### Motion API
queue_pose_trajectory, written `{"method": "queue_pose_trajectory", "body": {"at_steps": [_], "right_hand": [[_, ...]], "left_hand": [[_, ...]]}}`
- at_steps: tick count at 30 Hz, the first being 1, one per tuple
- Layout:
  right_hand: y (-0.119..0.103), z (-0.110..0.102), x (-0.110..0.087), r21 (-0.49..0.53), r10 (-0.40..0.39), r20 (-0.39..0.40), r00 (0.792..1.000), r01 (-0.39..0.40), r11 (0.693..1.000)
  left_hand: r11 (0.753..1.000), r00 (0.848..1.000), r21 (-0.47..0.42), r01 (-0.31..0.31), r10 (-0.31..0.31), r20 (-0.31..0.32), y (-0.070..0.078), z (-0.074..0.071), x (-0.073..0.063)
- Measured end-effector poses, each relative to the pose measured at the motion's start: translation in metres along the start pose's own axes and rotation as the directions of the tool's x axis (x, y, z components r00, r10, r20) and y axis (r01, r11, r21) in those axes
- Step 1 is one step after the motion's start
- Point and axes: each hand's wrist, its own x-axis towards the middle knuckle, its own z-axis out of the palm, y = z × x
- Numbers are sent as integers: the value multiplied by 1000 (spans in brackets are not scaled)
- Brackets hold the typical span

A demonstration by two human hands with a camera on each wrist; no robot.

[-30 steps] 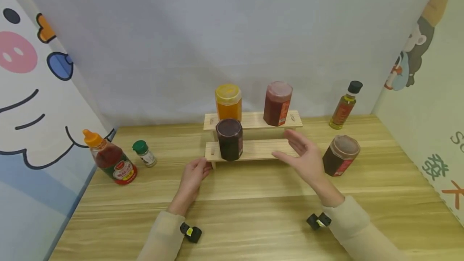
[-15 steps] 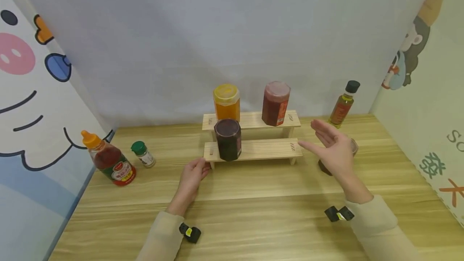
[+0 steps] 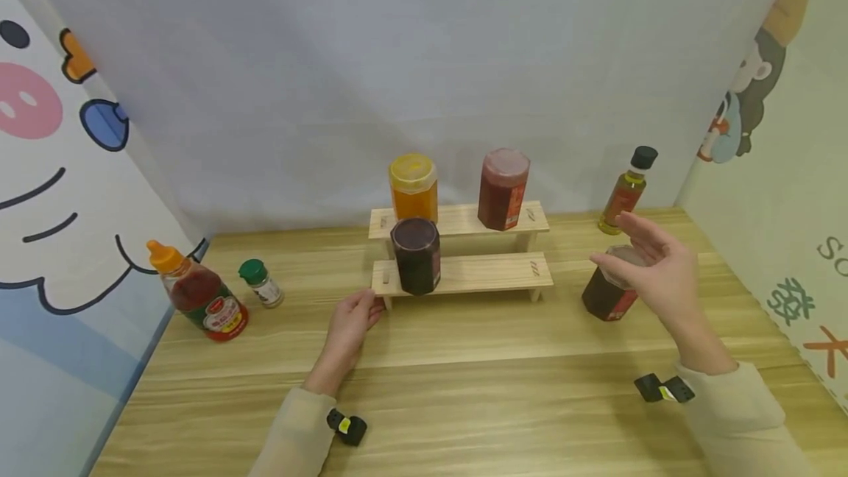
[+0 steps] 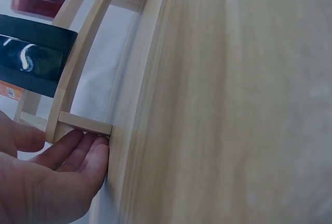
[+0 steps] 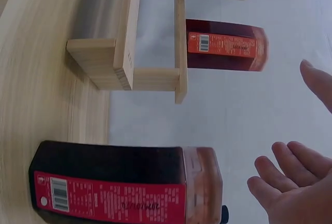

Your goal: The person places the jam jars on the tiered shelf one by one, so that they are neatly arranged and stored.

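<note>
My left hand (image 3: pixel 352 319) grips the left end of a two-tier wooden rack (image 3: pixel 493 273); in the left wrist view its thumb lies on the lower board's end and its fingers (image 4: pixel 78 154) reach under beside the leg. My right hand (image 3: pixel 665 282) is in the air with thumb and fingers spread, at the top of a dark jar (image 3: pixel 604 299) on the table right of the rack. A gap shows between hand and jar in the right wrist view. Another dark jar (image 3: pixel 417 260) stands on the lower board. On the upper board are a yellow-orange jar (image 3: pixel 414 193) and a red jar (image 3: pixel 503 193).
An oil bottle (image 3: pixel 623 201) with a black cap stands behind the right-hand jar. At the left are a sauce bottle (image 3: pixel 205 297) with an orange nozzle and a small green-capped shaker (image 3: pixel 262 285). A pale cloth wall (image 3: pixel 424 57) closes off the back.
My right hand has moved right, away from the front of the rack's lower board, to the top of the dark jar on the table. The left hand stays on the rack.
</note>
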Motion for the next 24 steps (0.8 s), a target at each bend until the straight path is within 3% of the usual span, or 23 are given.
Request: {"method": "queue_pose_trajectory", "body": {"at_steps": [7, 24], "right_hand": [[9, -16, -3, -28, 51, -9, 999, -51, 998], [34, -34, -11, -70, 141, 67, 988, -136, 988]], "left_hand": [[1000, 1000, -8, -4, 4, -3, 0, 1, 0], [1000, 1000, -18, 5, -5, 0, 1, 2, 0]]}}
